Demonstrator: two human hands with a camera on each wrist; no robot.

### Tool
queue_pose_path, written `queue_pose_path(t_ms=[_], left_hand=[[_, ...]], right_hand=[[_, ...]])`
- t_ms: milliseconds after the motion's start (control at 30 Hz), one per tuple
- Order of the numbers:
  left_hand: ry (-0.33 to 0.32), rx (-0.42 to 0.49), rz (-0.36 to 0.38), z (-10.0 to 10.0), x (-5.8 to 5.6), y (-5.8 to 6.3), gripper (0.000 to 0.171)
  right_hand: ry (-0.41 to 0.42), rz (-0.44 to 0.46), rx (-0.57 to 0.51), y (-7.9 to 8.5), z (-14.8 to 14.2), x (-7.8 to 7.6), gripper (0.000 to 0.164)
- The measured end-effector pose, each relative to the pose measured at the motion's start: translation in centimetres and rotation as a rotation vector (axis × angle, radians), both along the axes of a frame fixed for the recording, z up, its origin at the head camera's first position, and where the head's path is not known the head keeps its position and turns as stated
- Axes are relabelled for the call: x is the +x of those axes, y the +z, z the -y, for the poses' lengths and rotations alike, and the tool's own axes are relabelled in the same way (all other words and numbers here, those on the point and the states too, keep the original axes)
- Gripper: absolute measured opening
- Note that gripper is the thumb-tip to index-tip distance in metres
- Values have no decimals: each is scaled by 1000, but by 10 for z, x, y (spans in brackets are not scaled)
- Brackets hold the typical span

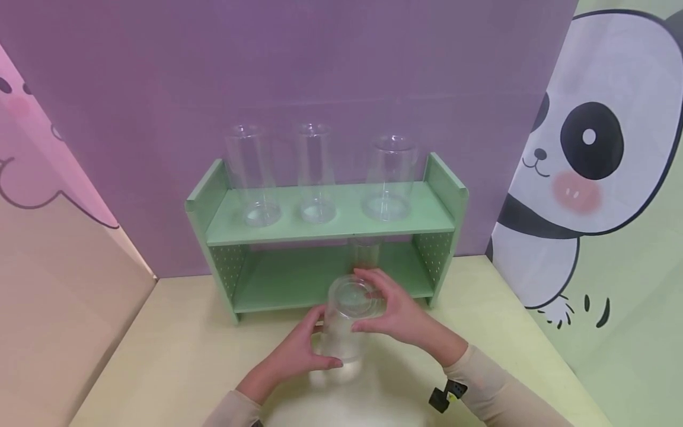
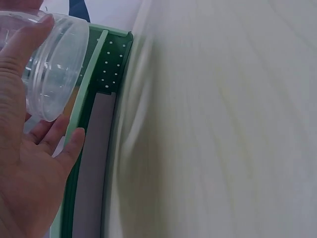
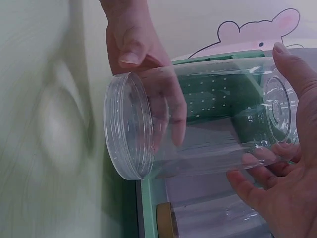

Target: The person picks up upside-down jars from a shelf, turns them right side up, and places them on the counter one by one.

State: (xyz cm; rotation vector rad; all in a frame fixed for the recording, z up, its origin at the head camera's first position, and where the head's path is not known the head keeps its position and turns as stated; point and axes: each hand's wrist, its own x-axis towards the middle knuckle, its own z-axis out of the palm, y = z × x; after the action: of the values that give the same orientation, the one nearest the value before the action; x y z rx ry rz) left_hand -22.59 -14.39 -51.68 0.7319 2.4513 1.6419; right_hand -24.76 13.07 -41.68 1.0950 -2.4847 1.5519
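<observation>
A clear plastic jar [image 1: 344,326] is held in the air in front of the green shelf rack [image 1: 331,237]. It is upside down: its ringed base points up and its clear lid [image 3: 130,126] is at the low end. My right hand [image 1: 397,311] grips the base end, thumb on one side and fingers round the other. My left hand [image 1: 296,353] holds the jar lower down, with the thumb near the lid and the fingers behind the wall. Through the clear wall, those left fingers [image 3: 168,106] show in the right wrist view.
Three clear jars [image 1: 253,178] stand along the rack's upper shelf. Another clear jar [image 1: 366,255] with a tan end stands on the lower shelf, partly hidden by the right hand. Behind the pale table [image 1: 176,344] rises a purple wall [image 1: 341,59], with cartoon-printed panels either side.
</observation>
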Motion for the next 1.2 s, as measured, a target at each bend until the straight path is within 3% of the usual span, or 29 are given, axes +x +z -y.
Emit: queue_pose_path(t_ms=[267, 767, 967, 1200], left_hand=[[-9, 1, -6, -3, -3, -4, 114], [102, -99, -78, 11, -3, 2, 105], [84, -102, -135, 22, -4, 11, 100], [50, -25, -148, 30, -4, 21, 97]], right_hand=[[11, 14, -16, 6, -1, 0, 98], [56, 69, 26, -6, -31, -11, 99], [107, 68, 63, -17, -46, -20, 102], [161, 104, 58, -28, -54, -25, 100]])
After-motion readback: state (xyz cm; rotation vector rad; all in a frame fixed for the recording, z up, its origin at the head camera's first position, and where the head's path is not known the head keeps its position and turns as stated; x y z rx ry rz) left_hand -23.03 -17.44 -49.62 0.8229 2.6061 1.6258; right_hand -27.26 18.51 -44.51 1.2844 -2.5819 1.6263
